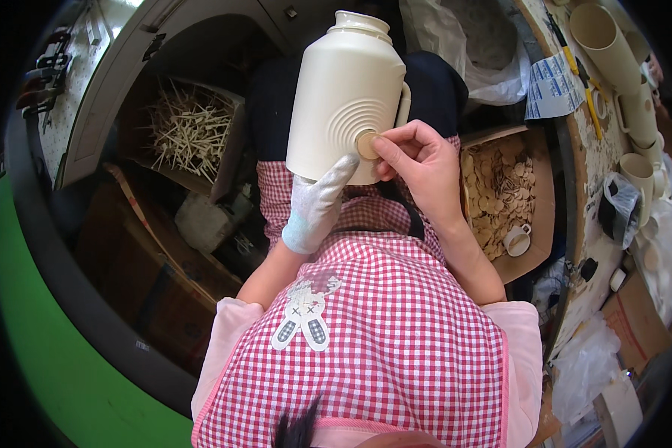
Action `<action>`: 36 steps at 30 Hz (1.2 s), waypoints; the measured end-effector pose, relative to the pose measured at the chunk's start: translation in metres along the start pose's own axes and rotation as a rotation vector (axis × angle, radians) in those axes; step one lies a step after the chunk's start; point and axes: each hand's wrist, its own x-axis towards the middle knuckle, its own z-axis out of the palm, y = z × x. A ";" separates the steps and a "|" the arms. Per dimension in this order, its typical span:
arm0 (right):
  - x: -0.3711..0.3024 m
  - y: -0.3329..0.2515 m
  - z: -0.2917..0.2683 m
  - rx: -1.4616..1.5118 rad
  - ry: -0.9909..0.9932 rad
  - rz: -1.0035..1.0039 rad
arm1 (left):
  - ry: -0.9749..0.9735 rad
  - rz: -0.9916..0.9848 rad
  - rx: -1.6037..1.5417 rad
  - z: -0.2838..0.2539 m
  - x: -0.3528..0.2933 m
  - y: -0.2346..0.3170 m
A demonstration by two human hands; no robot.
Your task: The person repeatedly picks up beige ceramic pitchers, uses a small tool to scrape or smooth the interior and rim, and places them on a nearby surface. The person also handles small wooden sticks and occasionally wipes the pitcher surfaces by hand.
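A cream plastic thermos jug shell [343, 89] stands tilted above my lap, with its threaded neck away from me. It has a side handle [404, 104] on the right and raised concentric rings on its wall. My left hand [317, 209], in a pale grey glove, grips it low down; a gloved digit lies along the wall and the other fingers are hidden behind. Between the thumb and fingers of my bare right hand [429, 168] is a small round beige disc [366, 145], held against the shell at the centre of the rings.
At my right, an open cardboard box [546, 198] holds many beige discs [493, 201] and a small white cup [517, 240]. Thin pale sticks [190, 131] fill a box at the left. Along the right bench [575, 187] stand more cream shells [601, 37], yellow-handled tools and plastic bags.
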 end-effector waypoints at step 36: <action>0.024 -0.007 -0.019 -0.714 0.058 -0.309 | 0.040 0.059 0.080 -0.011 0.006 -0.011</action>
